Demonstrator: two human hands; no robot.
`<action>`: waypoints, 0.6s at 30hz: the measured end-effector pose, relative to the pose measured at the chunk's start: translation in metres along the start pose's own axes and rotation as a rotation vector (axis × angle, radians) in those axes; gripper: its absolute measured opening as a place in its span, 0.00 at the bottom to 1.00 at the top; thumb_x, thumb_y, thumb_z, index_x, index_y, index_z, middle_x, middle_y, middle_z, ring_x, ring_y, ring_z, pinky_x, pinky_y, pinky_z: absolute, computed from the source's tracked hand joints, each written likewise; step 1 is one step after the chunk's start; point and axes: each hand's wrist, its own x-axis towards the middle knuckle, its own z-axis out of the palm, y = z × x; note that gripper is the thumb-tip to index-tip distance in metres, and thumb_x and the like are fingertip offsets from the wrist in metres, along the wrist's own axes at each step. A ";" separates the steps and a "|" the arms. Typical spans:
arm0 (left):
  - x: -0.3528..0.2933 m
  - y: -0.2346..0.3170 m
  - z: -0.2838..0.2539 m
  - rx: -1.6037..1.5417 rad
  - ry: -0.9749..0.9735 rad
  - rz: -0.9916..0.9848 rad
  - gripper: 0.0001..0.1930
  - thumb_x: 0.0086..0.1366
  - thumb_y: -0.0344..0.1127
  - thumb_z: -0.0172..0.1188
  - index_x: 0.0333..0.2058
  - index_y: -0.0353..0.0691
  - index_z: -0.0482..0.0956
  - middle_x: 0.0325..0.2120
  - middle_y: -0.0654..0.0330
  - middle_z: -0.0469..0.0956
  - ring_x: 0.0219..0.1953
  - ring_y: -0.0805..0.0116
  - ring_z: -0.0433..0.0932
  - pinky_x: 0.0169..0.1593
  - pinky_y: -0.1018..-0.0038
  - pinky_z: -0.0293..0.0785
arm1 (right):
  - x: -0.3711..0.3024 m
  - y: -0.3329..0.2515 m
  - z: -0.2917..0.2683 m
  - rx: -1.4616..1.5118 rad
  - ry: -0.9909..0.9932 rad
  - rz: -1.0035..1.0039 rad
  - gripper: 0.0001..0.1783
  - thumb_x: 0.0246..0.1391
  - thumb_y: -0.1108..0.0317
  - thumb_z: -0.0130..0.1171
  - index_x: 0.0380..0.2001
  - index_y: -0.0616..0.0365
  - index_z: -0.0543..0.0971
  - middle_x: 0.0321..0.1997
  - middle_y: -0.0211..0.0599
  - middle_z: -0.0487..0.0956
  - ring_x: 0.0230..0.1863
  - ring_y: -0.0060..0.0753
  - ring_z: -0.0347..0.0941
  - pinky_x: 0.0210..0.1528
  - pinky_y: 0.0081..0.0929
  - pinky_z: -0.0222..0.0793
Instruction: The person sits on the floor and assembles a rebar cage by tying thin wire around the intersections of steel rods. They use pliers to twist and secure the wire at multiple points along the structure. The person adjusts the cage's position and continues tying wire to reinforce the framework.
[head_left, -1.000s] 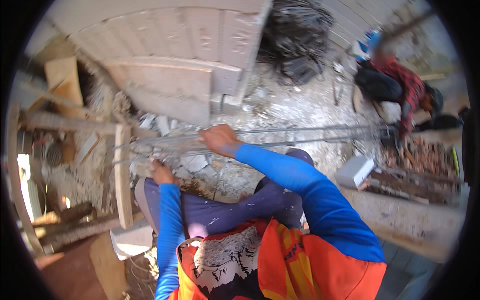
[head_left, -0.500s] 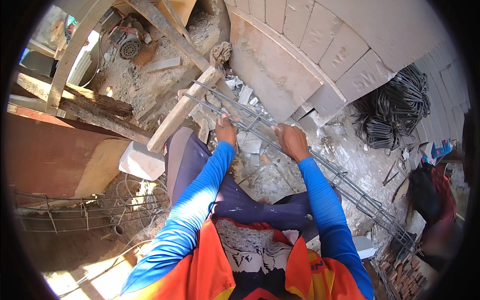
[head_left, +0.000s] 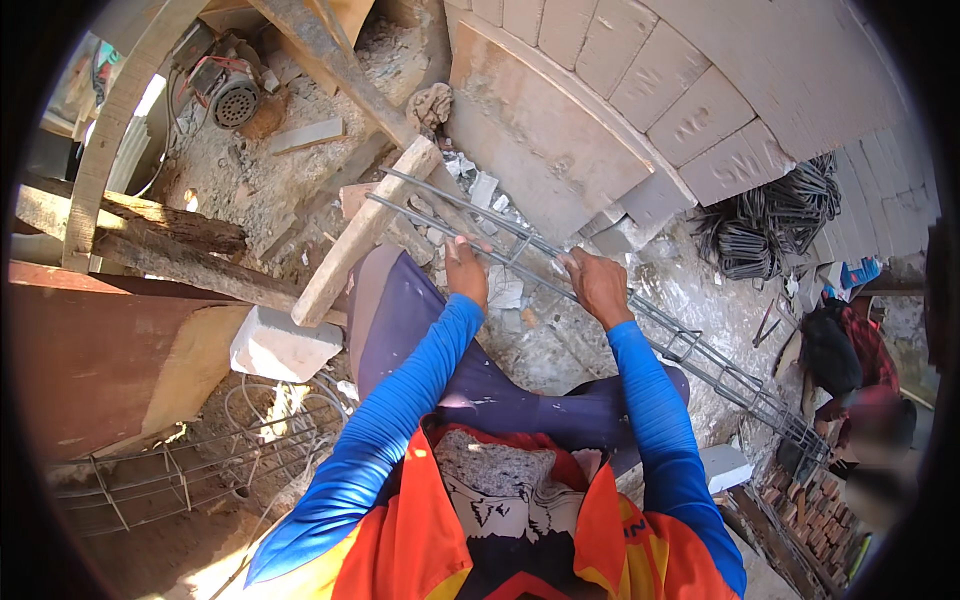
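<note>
A long, narrow rebar cage of thin steel bars and square stirrups runs slantwise before me, from upper left to lower right. Its near-left bar passes by the fingers of my left hand, which are closed on it close to the bar ends. Farther right, my right hand grips the cage with thumb and fingers, just past a stirrup. The left bar ends lie across a wooden plank. Both palms are hidden.
Grey blocks are stacked at the upper right, beside a bundle of bent wire stirrups. A person crouches by the cage's far-right end. A motor sits upper left; a white block and another cage lie left.
The view has shifted slightly, so the surroundings sit farther left. Both hands keep about the same hold on the rebar cage. The person at the right shows more.
</note>
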 end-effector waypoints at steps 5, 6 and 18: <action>0.001 0.003 -0.004 -0.046 -0.094 -0.017 0.12 0.80 0.44 0.39 0.45 0.45 0.68 0.30 0.62 0.77 0.20 0.79 0.61 0.23 0.79 0.57 | 0.005 -0.003 0.000 -0.006 0.023 -0.001 0.19 0.66 0.49 0.54 0.35 0.55 0.80 0.24 0.50 0.81 0.31 0.59 0.79 0.34 0.54 0.70; 0.001 0.001 -0.007 -0.043 -0.096 -0.016 0.12 0.80 0.44 0.38 0.45 0.45 0.68 0.30 0.62 0.77 0.20 0.79 0.61 0.23 0.79 0.57 | 0.005 -0.005 0.001 0.002 0.034 -0.012 0.21 0.67 0.47 0.53 0.34 0.55 0.79 0.24 0.51 0.80 0.31 0.61 0.78 0.34 0.54 0.70; 0.000 0.005 -0.011 -0.047 -0.125 -0.067 0.14 0.80 0.43 0.40 0.47 0.42 0.72 0.37 0.59 0.82 0.19 0.80 0.60 0.23 0.80 0.57 | 0.008 0.000 -0.014 0.100 -0.155 0.067 0.27 0.68 0.43 0.50 0.40 0.59 0.82 0.34 0.55 0.83 0.40 0.62 0.80 0.44 0.53 0.72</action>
